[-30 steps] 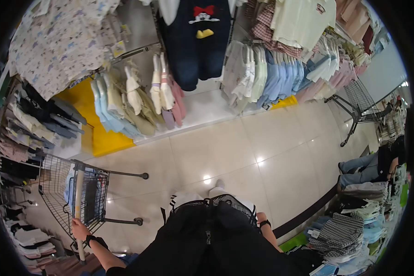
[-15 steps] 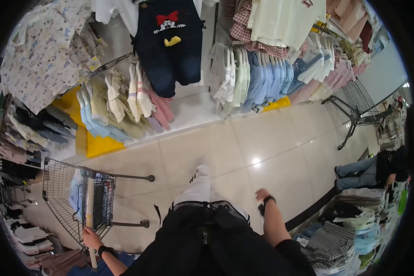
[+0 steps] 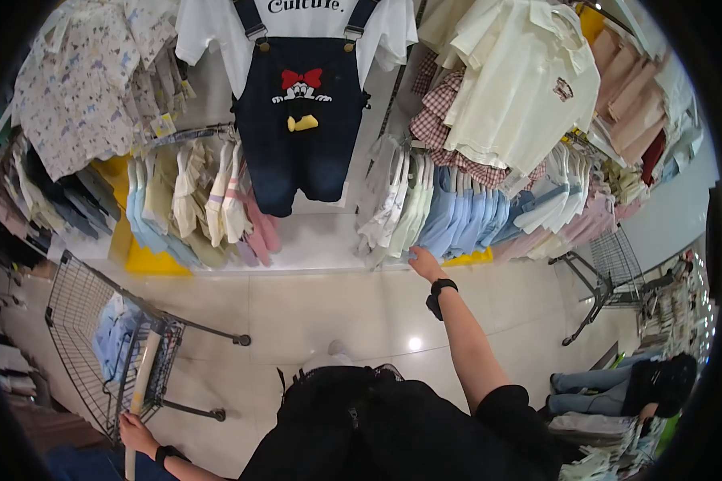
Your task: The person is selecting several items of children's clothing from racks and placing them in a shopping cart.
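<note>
My left hand (image 3: 139, 434) is wrapped around the handle (image 3: 145, 371) of a wire shopping cart (image 3: 80, 309) on the left. Folded light-blue clothing (image 3: 116, 341) lies inside the cart. My right hand (image 3: 426, 263) is stretched forward, fingers loosely extended, and overlaps the lower hems of the hanging light-blue shirts (image 3: 460, 212). Beside these hang pale green garments (image 3: 409, 207) on white hangers. Straight ahead, dark denim overalls (image 3: 303, 160) with a red bow design are displayed over a white T-shirt (image 3: 204, 36).
A cream shirt (image 3: 521, 88) hangs above the blue row. Another shopping cart (image 3: 614, 260) stands at the right, and a person in jeans (image 3: 594, 393) is lower right. A white ledge with yellow panels (image 3: 156, 260) borders the tiled floor (image 3: 297, 309).
My right hand has swung up and forward from over the floor to the blue shirts. The clothing rack appears closer and lower in view. My left hand stays on the cart handle.
</note>
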Demonstrator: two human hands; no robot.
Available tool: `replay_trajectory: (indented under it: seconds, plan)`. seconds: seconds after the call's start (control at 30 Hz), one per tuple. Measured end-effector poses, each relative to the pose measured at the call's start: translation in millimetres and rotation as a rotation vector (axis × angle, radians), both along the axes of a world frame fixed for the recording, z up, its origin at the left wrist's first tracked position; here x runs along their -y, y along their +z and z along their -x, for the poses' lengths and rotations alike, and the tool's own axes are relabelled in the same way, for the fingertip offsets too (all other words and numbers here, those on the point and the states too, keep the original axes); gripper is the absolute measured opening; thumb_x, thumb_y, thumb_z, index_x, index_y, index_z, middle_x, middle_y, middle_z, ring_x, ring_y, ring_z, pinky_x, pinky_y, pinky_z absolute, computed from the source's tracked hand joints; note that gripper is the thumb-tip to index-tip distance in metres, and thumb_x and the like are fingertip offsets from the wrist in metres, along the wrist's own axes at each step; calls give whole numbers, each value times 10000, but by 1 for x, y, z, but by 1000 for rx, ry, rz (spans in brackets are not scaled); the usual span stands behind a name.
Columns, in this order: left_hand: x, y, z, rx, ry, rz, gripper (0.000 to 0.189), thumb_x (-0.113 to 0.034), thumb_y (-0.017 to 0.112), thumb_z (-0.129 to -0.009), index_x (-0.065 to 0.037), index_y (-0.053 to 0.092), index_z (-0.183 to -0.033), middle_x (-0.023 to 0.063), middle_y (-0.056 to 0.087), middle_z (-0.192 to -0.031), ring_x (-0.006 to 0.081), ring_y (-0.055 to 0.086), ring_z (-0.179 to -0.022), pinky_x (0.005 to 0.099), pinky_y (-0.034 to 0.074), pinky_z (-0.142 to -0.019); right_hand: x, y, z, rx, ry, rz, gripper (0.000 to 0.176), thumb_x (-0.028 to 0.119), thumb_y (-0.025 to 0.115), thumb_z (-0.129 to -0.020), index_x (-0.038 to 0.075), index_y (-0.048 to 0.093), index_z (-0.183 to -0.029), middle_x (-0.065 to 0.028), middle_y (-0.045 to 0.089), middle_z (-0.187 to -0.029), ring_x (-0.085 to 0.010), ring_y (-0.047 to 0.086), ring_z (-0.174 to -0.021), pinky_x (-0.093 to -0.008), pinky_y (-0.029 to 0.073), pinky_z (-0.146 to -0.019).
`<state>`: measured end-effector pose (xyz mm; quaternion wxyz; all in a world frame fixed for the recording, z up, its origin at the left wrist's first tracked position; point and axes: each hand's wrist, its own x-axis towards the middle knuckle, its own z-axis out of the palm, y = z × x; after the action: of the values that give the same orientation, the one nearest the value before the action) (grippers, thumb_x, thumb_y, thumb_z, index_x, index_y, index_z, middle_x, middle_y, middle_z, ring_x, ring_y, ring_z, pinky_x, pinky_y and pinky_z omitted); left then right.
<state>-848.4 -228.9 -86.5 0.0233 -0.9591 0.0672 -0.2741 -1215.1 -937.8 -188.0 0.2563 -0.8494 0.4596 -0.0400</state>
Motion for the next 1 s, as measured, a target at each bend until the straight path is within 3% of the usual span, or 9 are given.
replay_trajectory:
  seconds: [0.27, 0.33, 0.47, 0.57, 0.7, 0.8, 0.93, 0.97, 1.0]
  plan:
    - [27, -23, 26, 79, 23, -37, 370, -324, 354, -866, -71, 565, -698, 154, 538, -566, 341, 518, -504, 436, 376, -432, 6, -10, -14, 85, -41, 95, 753, 126, 547, -679, 23, 145, -1307, -254, 460, -1127, -371, 486, -981, -402, 403, -832]
    - [35, -22, 35, 125, 4, -73, 301, -290, 396, -852, -72, 573, -742, 137, 539, -585, 322, 516, -521, 422, 377, -455, 10, -6, -29, 94, -156, -86, 800, 138, 559, -682, 6, 85, -1313, -254, 534, -1005, -387, 514, -918, -411, 419, -785]
    - [57, -13, 54, 112, -12, -11, 302, -256, 399, -849, -31, 561, -731, 161, 537, -597, 331, 518, -538, 424, 383, -470, 22, -27, -63, 65, -159, -115, 817, 137, 537, -695, -7, 23, -1313, -228, 587, -836, -363, 571, -771, -388, 444, -725]
    - [59, -17, 60, 89, -2, 1, 370, -283, 364, -865, -13, 615, -831, 172, 582, -656, 337, 544, -575, 420, 412, -507, 36, -42, -91, 430, -205, -462, 795, 119, 477, -714, 0, -33, -1312, -165, 593, -722, -229, 595, -571, -302, 467, -564]
    - [52, -26, 61, 79, -16, -10, 375, -273, 363, -865, 9, 610, -846, 187, 579, -666, 352, 535, -581, 427, 405, -512, 61, -57, -114, 530, -345, -749, 795, 136, 464, -752, 62, -98, -1309, -133, 601, -717, -203, 598, -574, -320, 456, -475]
    - [59, -27, 68, 89, 10, -4, 372, -271, 365, -865, 11, 604, -818, 191, 573, -657, 361, 530, -585, 434, 399, -511, 75, -61, -121, 430, -385, -683, 825, 136, 477, -753, 76, -139, -1300, -133, 603, -720, -200, 599, -578, -314, 450, -468]
    - [67, -24, 76, 44, 15, 12, 309, -210, 407, -849, 33, 595, -887, 193, 582, -710, 355, 537, -631, 414, 416, -552, 90, -73, -138, 435, -497, -631, 732, 114, 471, -768, 109, 6, -1334, -117, 616, -753, -188, 601, -575, -293, 455, -476]
    - [73, -20, 78, -92, 33, 50, 291, -206, 406, -843, 26, 580, -821, 201, 563, -680, 367, 523, -625, 429, 396, -541, 95, -77, -137, 453, -301, -698, 654, 103, 470, -768, 90, 115, -1317, -114, 617, -736, -187, 599, -580, -294, 459, -488]
    - [87, -13, 83, 4, 4, 85, 282, -204, 401, -837, 19, 543, -740, 200, 538, -643, 375, 507, -607, 443, 375, -530, 98, -82, -139, 470, -106, -769, 586, 92, 469, -767, 71, 224, -1300, -111, 618, -720, -185, 597, -586, -295, 462, -500]
